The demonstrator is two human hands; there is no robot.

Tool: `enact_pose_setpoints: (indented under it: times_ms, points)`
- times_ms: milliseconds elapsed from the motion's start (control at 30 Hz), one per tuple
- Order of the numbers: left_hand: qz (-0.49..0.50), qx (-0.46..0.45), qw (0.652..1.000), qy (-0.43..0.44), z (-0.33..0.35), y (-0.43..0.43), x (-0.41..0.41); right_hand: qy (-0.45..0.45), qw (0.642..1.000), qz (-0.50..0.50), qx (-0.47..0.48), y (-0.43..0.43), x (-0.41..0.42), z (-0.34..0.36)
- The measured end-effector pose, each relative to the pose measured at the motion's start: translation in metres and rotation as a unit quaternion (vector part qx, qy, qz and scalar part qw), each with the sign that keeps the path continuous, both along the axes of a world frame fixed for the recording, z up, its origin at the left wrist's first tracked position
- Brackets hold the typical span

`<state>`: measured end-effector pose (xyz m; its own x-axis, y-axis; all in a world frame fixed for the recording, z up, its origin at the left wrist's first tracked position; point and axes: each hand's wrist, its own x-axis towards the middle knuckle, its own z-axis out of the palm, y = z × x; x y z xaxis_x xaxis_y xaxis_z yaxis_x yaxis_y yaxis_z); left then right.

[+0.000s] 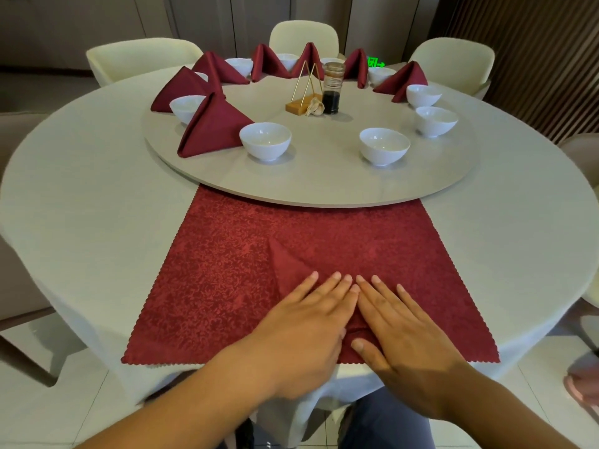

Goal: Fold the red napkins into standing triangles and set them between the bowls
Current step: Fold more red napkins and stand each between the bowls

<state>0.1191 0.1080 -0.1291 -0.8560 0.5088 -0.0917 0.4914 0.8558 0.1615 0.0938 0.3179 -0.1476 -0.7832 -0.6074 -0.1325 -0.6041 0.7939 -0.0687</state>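
Observation:
A red napkin (pixel 227 270) lies spread flat on the table's near edge, its far side tucked under the turntable (pixel 324 186). A small raised crease runs up its middle. My left hand (pixel 301 332) and my right hand (pixel 405 338) lie side by side on the napkin, fingers straight and pressing it flat, fingertips almost touching. Several folded red napkins stand as triangles on the turntable; the nearest folded napkin (pixel 214 128) stands between two white bowls. One near bowl (pixel 265 140) and another bowl (pixel 384 150) have a bare gap between them.
At the turntable's centre stand a dark sauce jar (pixel 332 89), a gold wire stand on a wooden base (pixel 303 92) and a garlic bulb (pixel 316 106). Cream chairs (pixel 142 59) ring the round white-clothed table (pixel 81 205). Another person's hand shows at the right edge (pixel 583 387).

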Motion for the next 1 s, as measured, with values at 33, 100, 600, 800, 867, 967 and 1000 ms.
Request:
enact_pose_setpoints:
  times_ms: [33, 100, 600, 800, 867, 967, 1000]
  points:
    - [0.012, 0.005, 1.0, -0.017, -0.001, -0.001, -0.004, -0.001, 1.0, 0.0, 0.0, 0.0, -0.001, 0.001]
    - [0.049, 0.017, 0.995, -0.082, -0.003, -0.007, -0.009, 0.0, 1.0, 0.0, -0.015, -0.001, -0.002, 0.0]
    - [0.175, -0.038, 0.984, 0.003, -0.022, -0.05, -0.041, 0.118, 0.993, -0.02, 0.012, -0.009, 0.002, 0.002]
    - [0.176, -0.032, 0.984, -0.017, -0.02, -0.052, -0.042, 0.119, 0.992, 0.036, -0.038, -0.051, 0.028, -0.006]
    - [0.176, -0.033, 0.984, -0.024, -0.018, -0.052, -0.044, 0.088, 0.994, 0.052, -0.037, -0.046, 0.034, -0.015]
    - [0.173, -0.037, 0.984, -0.033, -0.017, -0.052, -0.044, 0.088, 0.993, 0.07, -0.037, -0.042, 0.033, -0.015]
    - [0.172, -0.038, 0.984, -0.038, -0.017, -0.053, -0.043, 0.084, 0.993, 0.073, -0.035, -0.043, 0.032, -0.014]
